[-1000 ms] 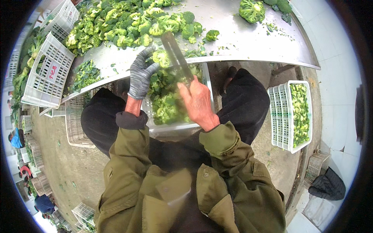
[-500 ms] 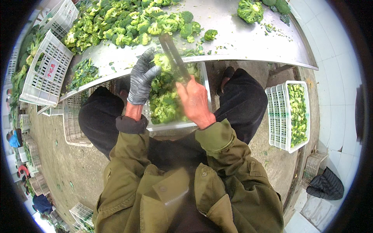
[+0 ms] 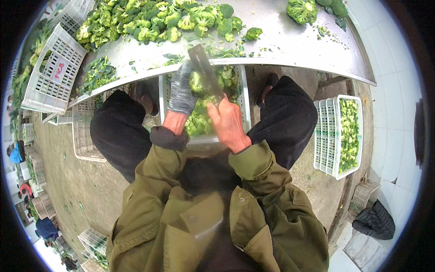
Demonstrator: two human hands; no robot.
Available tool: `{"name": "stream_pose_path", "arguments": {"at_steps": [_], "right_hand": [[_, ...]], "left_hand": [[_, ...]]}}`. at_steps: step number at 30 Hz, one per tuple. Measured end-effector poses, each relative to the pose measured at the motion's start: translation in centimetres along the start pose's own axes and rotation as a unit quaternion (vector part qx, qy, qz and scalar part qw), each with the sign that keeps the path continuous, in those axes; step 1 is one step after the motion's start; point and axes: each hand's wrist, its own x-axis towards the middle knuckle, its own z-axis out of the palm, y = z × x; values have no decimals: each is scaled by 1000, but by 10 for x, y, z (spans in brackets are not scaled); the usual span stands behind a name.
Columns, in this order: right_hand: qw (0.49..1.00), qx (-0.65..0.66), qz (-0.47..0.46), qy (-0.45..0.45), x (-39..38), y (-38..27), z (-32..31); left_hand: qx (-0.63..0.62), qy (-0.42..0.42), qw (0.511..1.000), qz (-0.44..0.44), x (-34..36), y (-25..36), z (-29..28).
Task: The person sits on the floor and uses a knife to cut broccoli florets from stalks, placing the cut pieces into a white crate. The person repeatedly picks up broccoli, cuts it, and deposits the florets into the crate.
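Observation:
My right hand (image 3: 229, 122) is wrapped round the handle of a knife with a broad, dark, flat blade (image 3: 205, 70). The blade slants up and left over a white crate (image 3: 246, 102) between my knees. My left hand (image 3: 182, 90), in a grey knitted glove, is closed on a piece of broccoli (image 3: 195, 83) right beside the blade. The blade and glove partly hide this piece. Below both hands, cut broccoli florets (image 3: 199, 124) fill much of the crate.
A metal table (image 3: 272, 47) spans the far side, with a heap of broccoli florets (image 3: 158, 20) and a larger broccoli head (image 3: 302, 11). A white crate (image 3: 54, 70) leans at its left end. Another crate of green pieces (image 3: 337, 136) stands right of my knee.
My left hand has shifted right and slightly down, and its thumb no longer stands out. The knife has dropped a little and moved slightly right. The view has shifted slightly.

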Motion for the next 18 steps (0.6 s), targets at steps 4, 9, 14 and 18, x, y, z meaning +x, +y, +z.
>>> {"name": "stream_pose_path", "arguments": {"at_steps": [4,9,14,18], "right_hand": [[999,-1,41,-34,0,1,-1],[994,34,81,-72,-2,0,-2],[997,29,53,-48,-4,6,8],[997,-31,25,-59,-8,13,11]], "left_hand": [[78,56,995,16,2,-1,3],[127,10,992,26,-1,-2,-8],[136,-4,990,29,0,-7,-9],[58,21,998,-15,-2,-13,-12]]}}
